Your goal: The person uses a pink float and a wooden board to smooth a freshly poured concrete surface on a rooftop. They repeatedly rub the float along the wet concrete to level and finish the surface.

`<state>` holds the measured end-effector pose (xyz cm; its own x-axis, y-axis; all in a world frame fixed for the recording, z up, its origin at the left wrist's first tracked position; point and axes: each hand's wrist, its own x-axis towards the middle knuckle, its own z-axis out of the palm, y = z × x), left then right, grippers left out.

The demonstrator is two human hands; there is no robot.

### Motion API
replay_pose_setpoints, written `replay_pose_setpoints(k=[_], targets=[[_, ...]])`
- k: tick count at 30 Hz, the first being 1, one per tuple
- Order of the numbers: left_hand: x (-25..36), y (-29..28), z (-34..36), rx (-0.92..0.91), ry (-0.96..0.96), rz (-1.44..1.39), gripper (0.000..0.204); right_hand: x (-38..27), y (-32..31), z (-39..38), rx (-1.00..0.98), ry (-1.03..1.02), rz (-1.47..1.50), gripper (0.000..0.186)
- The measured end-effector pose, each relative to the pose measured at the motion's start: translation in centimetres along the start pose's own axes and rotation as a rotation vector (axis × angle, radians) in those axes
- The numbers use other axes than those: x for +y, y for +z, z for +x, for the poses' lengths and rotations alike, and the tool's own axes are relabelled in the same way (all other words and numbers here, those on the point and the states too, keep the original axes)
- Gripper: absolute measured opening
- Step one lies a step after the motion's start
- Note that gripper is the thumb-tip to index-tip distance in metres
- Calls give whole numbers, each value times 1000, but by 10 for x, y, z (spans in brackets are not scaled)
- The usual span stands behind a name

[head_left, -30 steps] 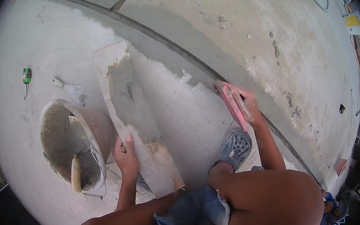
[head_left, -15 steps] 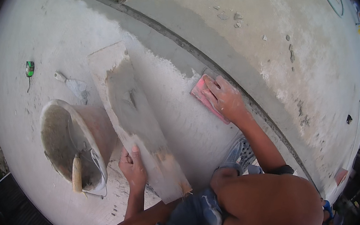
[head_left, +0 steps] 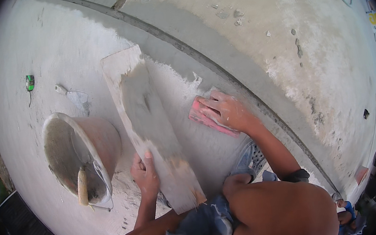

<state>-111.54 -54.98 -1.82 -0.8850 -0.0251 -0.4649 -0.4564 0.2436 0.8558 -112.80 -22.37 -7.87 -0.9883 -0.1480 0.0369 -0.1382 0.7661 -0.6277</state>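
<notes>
My left hand (head_left: 146, 174) grips the edge of a long wooden board (head_left: 162, 154), thumb on top, the board slanting away from my lap. Wet grey mortar (head_left: 143, 106) is smeared over the board's middle. Under my right hand (head_left: 232, 111) is a pink rectangular float (head_left: 209, 120), fingers wrapped over it, lying on the pale concrete surface. Just beyond it a ragged edge of fresh grey plaster runs beside a dark groove (head_left: 180, 45). To the left of the board a dirty bucket (head_left: 103, 135) lies tipped, a wooden-handled tool (head_left: 82, 187) inside it.
A putty knife (head_left: 77, 99) lies past the bucket, and a green tape measure (head_left: 30, 82) farther left. Stone chips (head_left: 238, 18) are scattered beyond the groove. My bent knee (head_left: 289, 210) fills the lower right. Part of another person in blue (head_left: 348, 215) shows at the lower right edge.
My right hand has drawn the pink float slightly left and nearer to me. My left hand still holds the board, which appears a little farther right as the view has shifted.
</notes>
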Motion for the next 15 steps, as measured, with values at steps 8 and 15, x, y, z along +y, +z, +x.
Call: replay_pose_setpoints(k=[8, 15], targets=[[4, 7, 4, -5, 38, -53, 36, 11, -8, -20, 126, 210, -313, 46], [4, 9, 5, 17, 69, -17, 38, -3, -11, -34, 124, 217, -189, 47]])
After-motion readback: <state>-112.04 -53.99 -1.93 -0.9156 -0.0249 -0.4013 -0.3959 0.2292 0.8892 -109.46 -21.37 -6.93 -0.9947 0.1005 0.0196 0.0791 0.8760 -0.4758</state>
